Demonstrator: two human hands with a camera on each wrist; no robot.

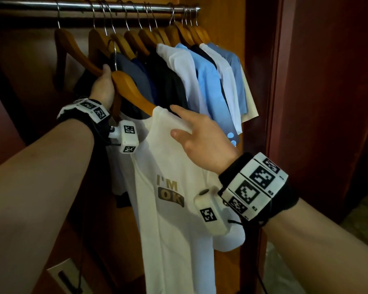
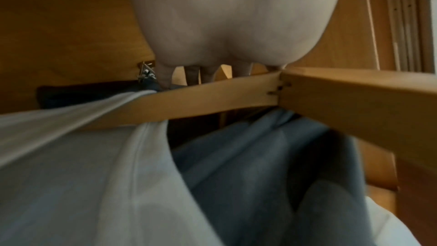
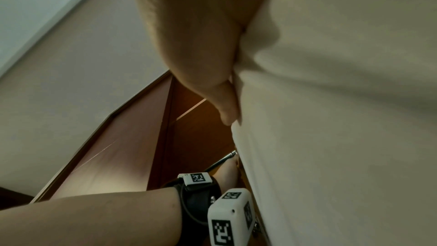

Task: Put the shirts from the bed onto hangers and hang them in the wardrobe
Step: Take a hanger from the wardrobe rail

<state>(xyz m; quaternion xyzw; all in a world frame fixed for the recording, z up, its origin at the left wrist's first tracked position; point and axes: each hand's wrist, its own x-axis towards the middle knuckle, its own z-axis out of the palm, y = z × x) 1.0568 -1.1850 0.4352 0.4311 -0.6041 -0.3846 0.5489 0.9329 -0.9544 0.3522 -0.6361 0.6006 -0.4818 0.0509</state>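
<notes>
A white T-shirt (image 1: 168, 209) printed "I'M OK" hangs on a wooden hanger (image 1: 130, 88). My left hand (image 1: 103, 81) grips this hanger beside its neck. The wire hook (image 1: 114, 54) stands below the metal rail (image 1: 94, 6), not on it. My right hand (image 1: 179, 122) pinches the shirt's right shoulder between thumb and forefinger. The left wrist view shows the hanger's bar (image 2: 212, 98) under my palm, the white shirt (image 2: 71, 156) draped over one arm. In the right wrist view my thumb (image 3: 220, 100) presses into the white fabric (image 3: 331, 119).
Several shirts (image 1: 200, 77) in dark, white and blue hang on wooden hangers along the rail's right half. A bare hanger (image 1: 66, 45) hangs at the left. The dark wardrobe door (image 1: 327, 81) stands at the right, a drawer front (image 1: 66, 274) below left.
</notes>
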